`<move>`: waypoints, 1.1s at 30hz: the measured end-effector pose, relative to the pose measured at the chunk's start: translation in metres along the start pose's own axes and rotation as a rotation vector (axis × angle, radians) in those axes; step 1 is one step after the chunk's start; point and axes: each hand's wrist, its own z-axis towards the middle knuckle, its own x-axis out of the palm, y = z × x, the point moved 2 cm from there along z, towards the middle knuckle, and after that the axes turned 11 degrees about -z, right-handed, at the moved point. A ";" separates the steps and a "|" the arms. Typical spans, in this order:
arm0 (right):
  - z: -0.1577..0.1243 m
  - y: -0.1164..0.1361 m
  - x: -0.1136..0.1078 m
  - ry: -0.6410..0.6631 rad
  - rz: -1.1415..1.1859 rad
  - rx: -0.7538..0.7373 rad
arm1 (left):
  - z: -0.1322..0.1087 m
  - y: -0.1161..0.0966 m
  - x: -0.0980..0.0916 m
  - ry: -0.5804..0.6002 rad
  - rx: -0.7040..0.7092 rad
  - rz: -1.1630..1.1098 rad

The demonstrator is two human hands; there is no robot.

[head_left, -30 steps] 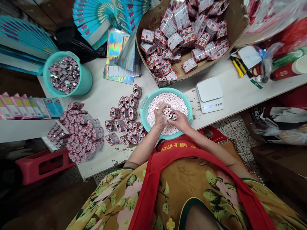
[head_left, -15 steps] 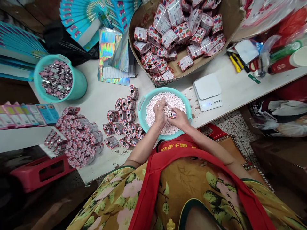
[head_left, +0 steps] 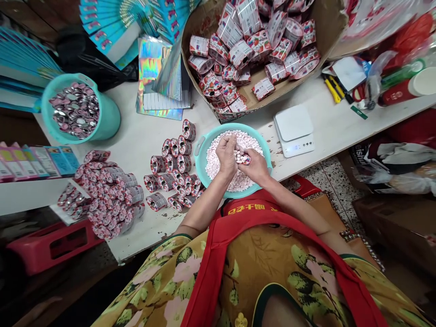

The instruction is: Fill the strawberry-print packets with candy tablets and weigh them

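Note:
A round turquoise basin holds many small pale pink candies. Over its middle, my right hand is closed around a small printed packet, mostly hidden by the fingers, with candies heaped at its top. My left hand is beside it, fingers curled together against the heaped candies; what lies inside them is hidden. Left of the basin, several printed ring-shaped containers stand and lie in a group on the table.
A cardboard box of printed containers stands behind the basin. To the right is a white digital scale. At left are a turquoise bucket of small round pieces and a big stack of printed containers. Cutters lie at back right.
My left hand's fingers have shifted slightly over the candies. My right hand keeps hold of the printed packet in nearly the same place. The view has moved slightly.

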 end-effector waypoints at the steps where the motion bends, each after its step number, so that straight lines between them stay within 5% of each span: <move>1: 0.000 0.000 -0.001 0.005 0.012 0.004 | 0.000 0.000 0.000 0.005 -0.003 -0.009; 12: -0.002 -0.001 -0.004 0.035 0.056 0.007 | 0.000 -0.001 0.005 0.056 -0.022 -0.022; 17: -0.002 -0.003 -0.008 0.039 0.062 0.049 | -0.007 -0.003 0.012 0.152 -0.138 0.002; 25: -0.004 -0.006 -0.010 0.008 0.299 0.020 | -0.020 -0.019 0.024 0.218 -0.204 -0.093; 33: -0.009 -0.032 -0.010 0.031 0.583 -0.015 | 0.001 -0.048 0.009 0.074 -0.135 -0.205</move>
